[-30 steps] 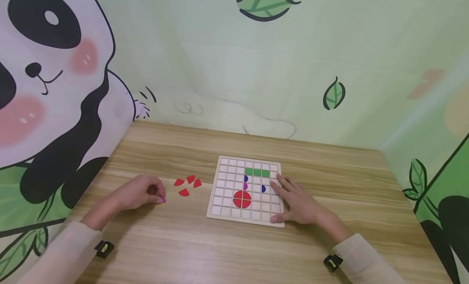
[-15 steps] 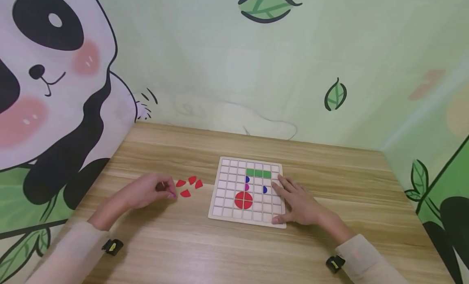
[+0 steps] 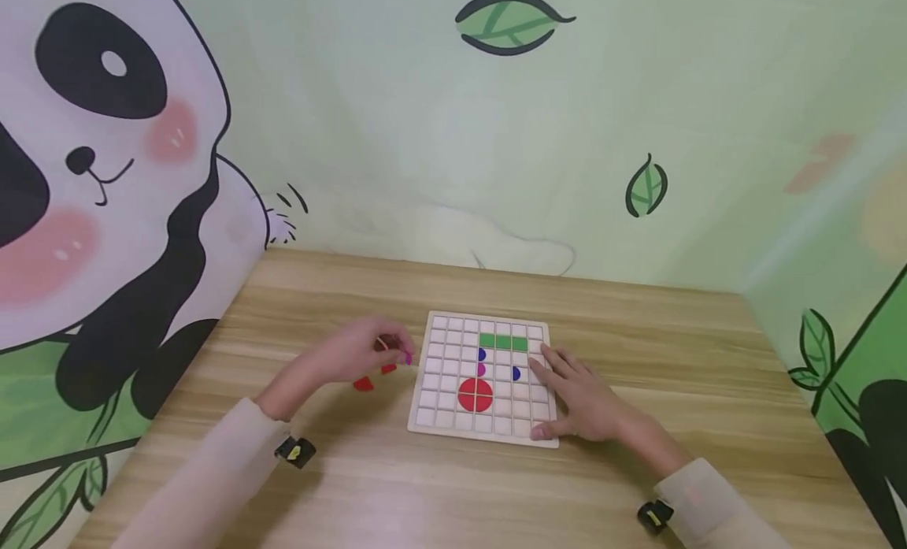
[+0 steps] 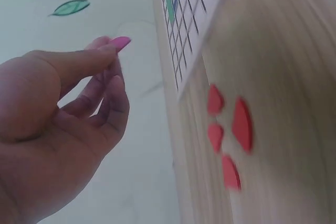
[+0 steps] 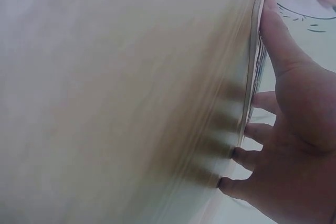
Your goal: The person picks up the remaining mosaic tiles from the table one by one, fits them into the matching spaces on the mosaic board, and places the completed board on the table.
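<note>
My left hand (image 3: 364,350) pinches a small magenta piece (image 4: 122,43) between thumb and fingertips, raised just left of the board. The white grid board (image 3: 434,352) lies flat on the table. On its squares sit a row of green squares (image 3: 503,343), a red circle of quarter pieces (image 3: 475,395), a magenta half-round piece (image 3: 481,369) and two blue half-round pieces (image 3: 516,373). With fingers spread, my right hand (image 3: 584,395) rests on the board's right edge. Loose red quarter pieces (image 4: 242,124) lie under and behind my left hand, partly hidden in the head view.
The wooden table (image 3: 425,494) carries the board near its middle. Behind it stands a pale green backdrop (image 3: 397,124) with leaf prints, and a printed panda (image 3: 127,242) fills the left side.
My left hand has moved right and away from me, carrying the magenta piece over the red pieces toward the board. The right hand stays at the board's edge. The head view has shifted slightly.
</note>
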### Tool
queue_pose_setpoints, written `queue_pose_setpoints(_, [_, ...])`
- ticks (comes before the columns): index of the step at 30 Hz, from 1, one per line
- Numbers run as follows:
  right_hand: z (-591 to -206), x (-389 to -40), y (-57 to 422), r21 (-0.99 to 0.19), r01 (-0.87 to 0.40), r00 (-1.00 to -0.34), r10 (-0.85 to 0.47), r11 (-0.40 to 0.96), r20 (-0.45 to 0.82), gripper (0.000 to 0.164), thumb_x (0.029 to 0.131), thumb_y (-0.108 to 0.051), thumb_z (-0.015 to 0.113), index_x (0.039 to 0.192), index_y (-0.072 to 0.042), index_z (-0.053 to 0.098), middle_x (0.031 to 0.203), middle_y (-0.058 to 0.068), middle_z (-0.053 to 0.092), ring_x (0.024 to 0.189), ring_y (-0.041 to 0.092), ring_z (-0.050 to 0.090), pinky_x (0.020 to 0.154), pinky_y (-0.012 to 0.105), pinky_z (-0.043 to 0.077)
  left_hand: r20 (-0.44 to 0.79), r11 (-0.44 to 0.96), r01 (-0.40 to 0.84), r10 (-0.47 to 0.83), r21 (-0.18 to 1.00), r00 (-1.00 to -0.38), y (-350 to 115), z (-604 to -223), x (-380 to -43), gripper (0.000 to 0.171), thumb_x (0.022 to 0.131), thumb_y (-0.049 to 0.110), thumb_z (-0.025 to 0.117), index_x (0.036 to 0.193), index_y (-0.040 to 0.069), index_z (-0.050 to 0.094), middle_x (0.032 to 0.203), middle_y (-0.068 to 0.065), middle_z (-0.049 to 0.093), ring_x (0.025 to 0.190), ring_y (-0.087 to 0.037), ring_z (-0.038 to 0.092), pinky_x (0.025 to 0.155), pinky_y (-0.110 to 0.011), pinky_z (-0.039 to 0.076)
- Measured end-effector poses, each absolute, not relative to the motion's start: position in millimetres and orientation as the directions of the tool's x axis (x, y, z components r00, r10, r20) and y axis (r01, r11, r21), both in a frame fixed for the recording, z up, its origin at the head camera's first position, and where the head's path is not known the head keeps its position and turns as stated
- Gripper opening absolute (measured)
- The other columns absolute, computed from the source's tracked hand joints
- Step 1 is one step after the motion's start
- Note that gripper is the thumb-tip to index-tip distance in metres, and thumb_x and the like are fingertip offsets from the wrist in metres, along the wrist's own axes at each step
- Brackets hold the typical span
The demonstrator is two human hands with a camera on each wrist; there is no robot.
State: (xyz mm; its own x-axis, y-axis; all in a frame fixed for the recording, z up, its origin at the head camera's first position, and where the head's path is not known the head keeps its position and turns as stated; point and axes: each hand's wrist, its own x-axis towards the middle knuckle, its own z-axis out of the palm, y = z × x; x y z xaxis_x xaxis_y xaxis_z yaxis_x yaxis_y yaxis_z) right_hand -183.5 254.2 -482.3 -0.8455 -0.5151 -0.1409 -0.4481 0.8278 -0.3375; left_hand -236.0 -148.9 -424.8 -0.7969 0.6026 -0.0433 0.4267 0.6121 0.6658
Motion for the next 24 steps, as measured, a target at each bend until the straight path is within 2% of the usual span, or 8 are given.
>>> queue_pose_setpoints(5, [-481, -182, 257, -0.333, -0.457, -0.843, -0.521, 0.825, -0.133, 0.113, 0.083, -0.068, 0.079, 0.166, -0.009, 0.032, 0.175, 0.021, 0.016, 0.158, 0.052, 0.013, 0.119, 0.075, 0.020, -0.049, 0.593, 0.376, 0.577, 0.712, -0.815, -116, -430, -245, 0.006, 0.101, 0.019, 0.075, 0.105, 0.022, 0.072, 0.099, 0.001, 0.072, 0.089, -0.024, 0.065, 0.074, -0.033, 0.056])
queue_pose_setpoints(13, [-483, -180, 255, -0.350, -0.456, -0.841, -0.525, 0.818, -0.132, 0.112, 0.085, -0.068, 0.078, 0.167, -0.009, 0.031, 0.175, 0.021, 0.014, 0.158, 0.052, 0.012, 0.118, 0.077, 0.019, 0.012, 0.537, 0.464, 0.644, 0.704, -0.765, -74, -436, -261, 0.001, 0.103, 0.020, 0.073, 0.103, 0.019, 0.073, 0.100, 0.000, 0.075, 0.089, -0.013, 0.066, 0.082, -0.032, 0.057])
queue_pose_setpoints(20, [-483, -179, 254, -0.361, -0.437, -0.846, -0.513, 0.824, -0.147, 0.111, 0.085, -0.069, 0.077, 0.167, -0.010, 0.030, 0.175, 0.020, 0.013, 0.158, 0.051, 0.010, 0.120, 0.076, 0.017, 0.044, 0.512, 0.454, 0.628, 0.729, -0.777, -37, -438, -271, 0.004, 0.104, 0.014, 0.071, 0.105, 0.015, 0.075, 0.100, -0.003, 0.075, 0.091, -0.013, 0.066, 0.083, -0.028, 0.056])
queue_pose_setpoints(24, [-482, -179, 255, -0.358, -0.443, -0.845, -0.516, 0.822, -0.138, 0.111, 0.086, -0.069, 0.076, 0.167, -0.009, 0.030, 0.175, 0.020, 0.013, 0.158, 0.051, 0.010, 0.119, 0.076, 0.018, 0.020, 0.519, 0.450, 0.639, 0.727, -0.769, -16, -445, -275, 0.004, 0.103, 0.015, 0.072, 0.105, 0.014, 0.075, 0.097, 0.001, 0.074, 0.089, -0.015, 0.068, 0.078, -0.025, 0.056])
